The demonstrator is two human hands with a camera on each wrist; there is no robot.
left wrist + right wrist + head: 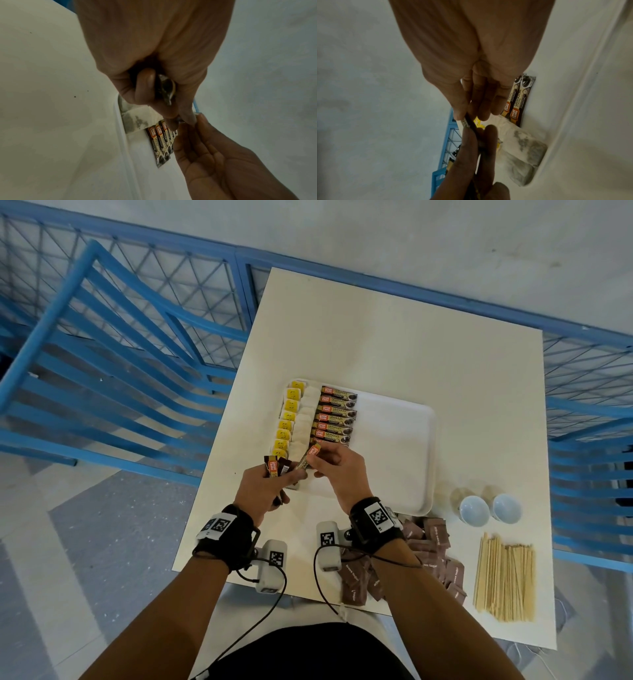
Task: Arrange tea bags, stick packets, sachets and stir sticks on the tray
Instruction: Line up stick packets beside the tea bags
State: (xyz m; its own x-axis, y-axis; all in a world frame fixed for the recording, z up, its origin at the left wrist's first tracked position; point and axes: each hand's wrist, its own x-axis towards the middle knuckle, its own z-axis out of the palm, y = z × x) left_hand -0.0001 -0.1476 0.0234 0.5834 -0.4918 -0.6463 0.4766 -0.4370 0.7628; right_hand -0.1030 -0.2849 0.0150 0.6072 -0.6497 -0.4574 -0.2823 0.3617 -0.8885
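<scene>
Head view: your right hand (337, 465) pinches one stick packet (308, 457); your left hand (270, 484) grips the spares (277, 467). Light, limp, slick; hold it at the crimped end.

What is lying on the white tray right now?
On the tray: a column of tea bags and a column of stick packets. The hands hide its near-left corner.

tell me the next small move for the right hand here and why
Probably the right hand should draw the coffee stick packet it pinches free of the bundle in the left hand, then lay it at the near end of the packet row on the white tray. The row stops just short of the hands, beside the tea bags.
</scene>
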